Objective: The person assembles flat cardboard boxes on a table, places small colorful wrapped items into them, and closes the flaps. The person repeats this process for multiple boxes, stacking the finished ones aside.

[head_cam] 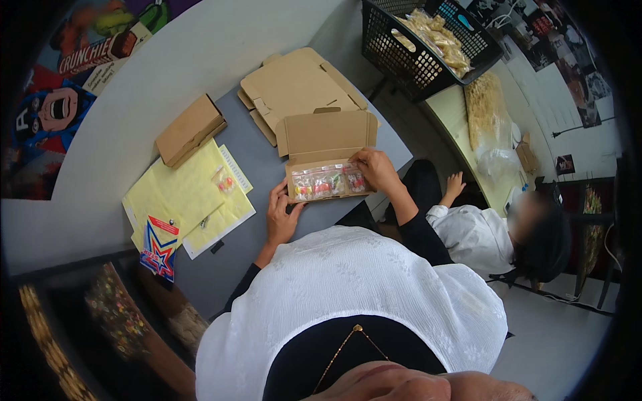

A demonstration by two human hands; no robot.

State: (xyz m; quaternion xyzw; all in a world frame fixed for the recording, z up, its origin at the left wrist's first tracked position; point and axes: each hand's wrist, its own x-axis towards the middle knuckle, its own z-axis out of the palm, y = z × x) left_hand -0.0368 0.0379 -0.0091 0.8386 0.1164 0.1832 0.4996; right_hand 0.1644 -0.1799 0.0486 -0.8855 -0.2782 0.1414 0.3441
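Observation:
An open cardboard box (327,134) lies on the grey table with its lid folded back. Inside it, several small clear zip bags (321,184) of colourful pieces, perhaps sweets, sit in a row. My left hand (282,213) grips the box's left end, thumb along the front wall and fingers up the side. Over the right end bends my right hand (377,169), its fingertips pinched at the top of the rightmost small plastic bag (355,181). The palm side of that hand is hidden.
Flattened cardboard boxes (301,85) lie behind. A closed cardboard box (190,131) rests on yellow sheets (170,190) at left, near a star-printed packet (159,249). A black basket (416,50) holds bagged snacks. A person (471,230) sits at the right-hand table (451,120).

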